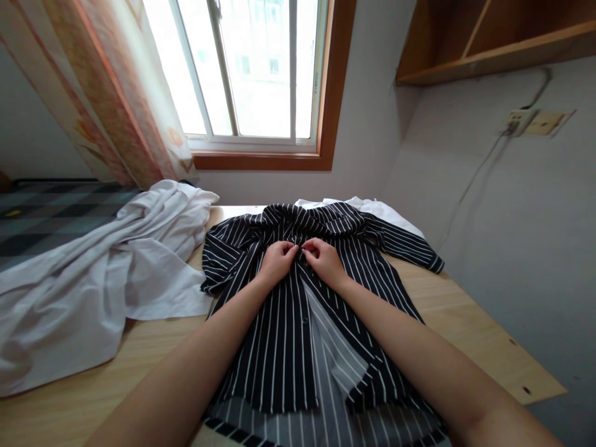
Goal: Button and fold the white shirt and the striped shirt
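A black shirt with white stripes (279, 335) lies spread on the wooden table, its collar toward the window. Both hands meet at the upper front of the shirt. My left hand (278, 261) pinches one front edge between thumb and fingers. Close beside it, my right hand (323, 259) pinches the other front edge. Below the hands the two front panels part and show the grey inner side. One small button (305, 320) shows on the left panel; whatever sits between the fingertips is too small to make out.
A crumpled white cloth (153, 267) covers the table's left side, and another white cloth (386, 214) lies behind the shirt. The wooden table (484, 335) ends near the right wall. A cord (470, 186) hangs from the wall socket (518, 121).
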The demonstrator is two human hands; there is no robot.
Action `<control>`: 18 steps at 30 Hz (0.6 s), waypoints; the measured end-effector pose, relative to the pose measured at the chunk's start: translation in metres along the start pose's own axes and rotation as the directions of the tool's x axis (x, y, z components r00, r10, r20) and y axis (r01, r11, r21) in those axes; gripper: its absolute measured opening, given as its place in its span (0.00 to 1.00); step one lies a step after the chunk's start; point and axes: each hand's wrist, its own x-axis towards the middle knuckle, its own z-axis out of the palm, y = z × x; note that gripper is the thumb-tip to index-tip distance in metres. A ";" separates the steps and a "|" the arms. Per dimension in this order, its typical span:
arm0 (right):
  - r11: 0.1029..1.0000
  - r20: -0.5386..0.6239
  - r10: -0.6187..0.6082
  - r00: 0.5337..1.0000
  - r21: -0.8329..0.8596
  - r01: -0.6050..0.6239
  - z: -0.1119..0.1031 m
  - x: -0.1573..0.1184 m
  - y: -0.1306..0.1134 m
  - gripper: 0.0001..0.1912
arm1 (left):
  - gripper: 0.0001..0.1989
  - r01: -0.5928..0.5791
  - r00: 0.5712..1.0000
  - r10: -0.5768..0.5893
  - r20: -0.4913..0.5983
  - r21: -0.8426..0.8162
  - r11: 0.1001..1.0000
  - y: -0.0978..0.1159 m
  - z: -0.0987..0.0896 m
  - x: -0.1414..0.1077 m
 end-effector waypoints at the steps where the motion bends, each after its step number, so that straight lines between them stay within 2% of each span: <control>1: 1.000 0.003 0.005 1.000 0.013 -0.005 0.000 -0.001 -0.001 0.06 | 0.12 0.004 1.000 -0.004 -0.005 -0.014 1.000 0.000 0.000 0.000; 7: 0.998 0.019 0.006 1.000 0.065 -0.007 -0.001 -0.002 -0.003 0.11 | 0.15 0.035 0.999 -0.038 -0.036 -0.068 0.997 -0.001 0.001 0.000; 12: 0.997 0.018 -0.046 0.999 -0.056 0.047 -0.001 -0.003 -0.005 0.12 | 0.14 0.056 0.997 -0.060 -0.049 -0.077 0.995 -0.001 0.000 0.000; 18: 0.987 0.027 -0.107 0.994 -0.119 0.109 -0.002 -0.003 -0.002 0.12 | 0.14 0.055 0.997 -0.061 -0.056 -0.094 0.994 -0.002 0.001 0.000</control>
